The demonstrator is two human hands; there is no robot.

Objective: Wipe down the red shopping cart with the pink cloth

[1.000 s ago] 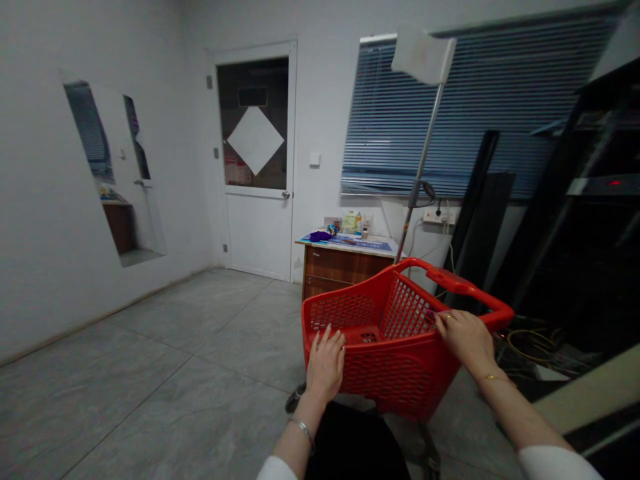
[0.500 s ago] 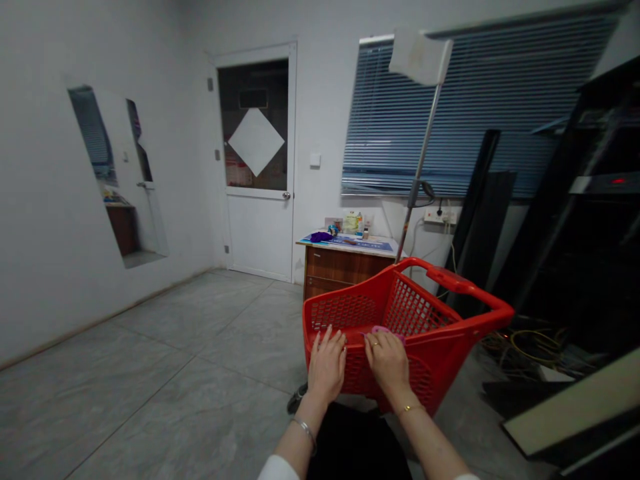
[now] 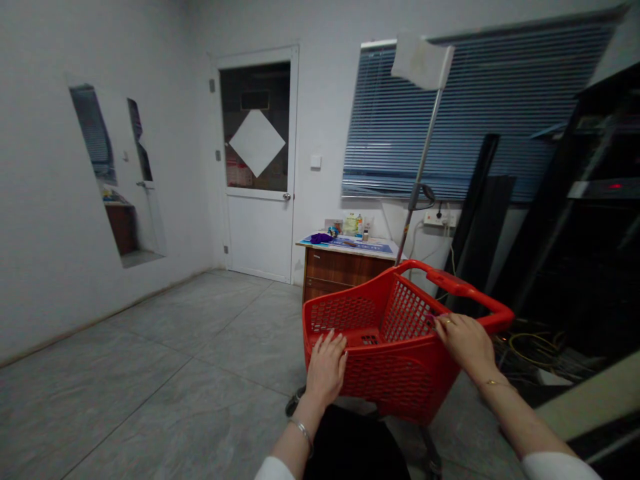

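Hands rest on a red plastic shopping cart [image 3: 395, 383]; left hand [image 3: 325, 370] stays on the near rim; right hand [image 3: 467, 343] has moved rightward, away from it; grip unclear.

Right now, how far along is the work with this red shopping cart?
Done: both hands are on the red plastic shopping cart. In hand: the left hand rests on its near rim, the right hand on its side rim. Left: I cannot tell; no goods show on the basket floor, and the wooden desk stands apart.

white walls [image 3: 50, 200], grey tile floor [image 3: 150, 333]
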